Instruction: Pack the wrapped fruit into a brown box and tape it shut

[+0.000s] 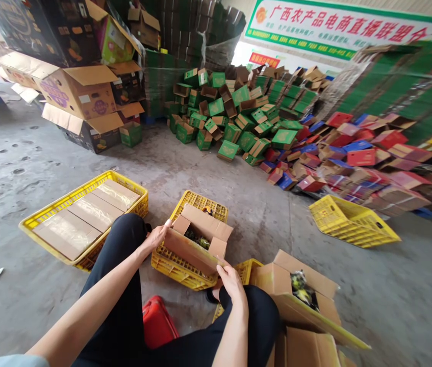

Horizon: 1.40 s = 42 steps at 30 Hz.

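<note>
An opened cardboard box (196,257) rests on a yellow plastic crate (179,275) between my knees. Dark green and yellowish produce (199,239) shows inside it; its exact kind I cannot make out. My left hand (156,238) grips the left end of the box's near flap, thumb on top. At the flap's right end, my right hand (232,279) is closed on the edge. To the right stands a second open cardboard box (277,280), flaps spread, with similar produce in it.
On the left, a yellow crate (143,201) holds several taped cartons (95,210). A red object (158,323) lies between my legs. Another yellow crate (353,221) sits at the right. Green boxes (216,107) and red and blue boxes (361,157) are heaped behind.
</note>
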Motion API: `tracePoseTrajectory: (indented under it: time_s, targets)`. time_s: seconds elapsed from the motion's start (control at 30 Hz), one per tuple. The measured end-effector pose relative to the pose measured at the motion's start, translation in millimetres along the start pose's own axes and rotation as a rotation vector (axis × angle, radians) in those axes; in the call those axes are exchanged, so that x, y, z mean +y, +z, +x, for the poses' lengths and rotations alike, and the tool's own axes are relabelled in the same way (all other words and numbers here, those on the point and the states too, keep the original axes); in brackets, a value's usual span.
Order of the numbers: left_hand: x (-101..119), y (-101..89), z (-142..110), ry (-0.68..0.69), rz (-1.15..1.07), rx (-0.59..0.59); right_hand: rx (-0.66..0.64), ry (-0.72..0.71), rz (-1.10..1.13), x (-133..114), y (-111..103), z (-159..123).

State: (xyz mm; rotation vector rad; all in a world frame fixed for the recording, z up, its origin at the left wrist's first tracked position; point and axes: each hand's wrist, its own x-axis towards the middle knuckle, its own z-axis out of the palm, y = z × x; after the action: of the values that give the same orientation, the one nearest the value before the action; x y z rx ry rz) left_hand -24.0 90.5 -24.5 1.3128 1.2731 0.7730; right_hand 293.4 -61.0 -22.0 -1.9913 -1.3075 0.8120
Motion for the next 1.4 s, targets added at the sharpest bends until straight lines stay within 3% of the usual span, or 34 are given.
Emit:
tracePoseTrajectory:
  time_s: [0.23, 0.43, 0.77, 0.93, 1.4]
  targets:
    - [-20, 4.9, 5, 0.098, -0.074, -0.021, 0.097, 0.021, -0.117, -7, 3, 2]
    - [-44, 15.1, 19, 0.14, -0.06, 0.056, 0.144, 0.014, -0.15, -9, 5, 6]
    - [-43, 17.0, 22, 0.214, 0.122, 0.158, 0.197, 0.006, -0.179, -2, 10, 10]
    - [-46, 21.5, 22, 0.35, 0.214, 0.2, 0.234, 0.023, -0.18, 5, 14, 13]
    - [-55, 26.3, 22, 0.423, 0.326, 0.19, 0.363, 0.094, -0.131, 22, 28, 19]
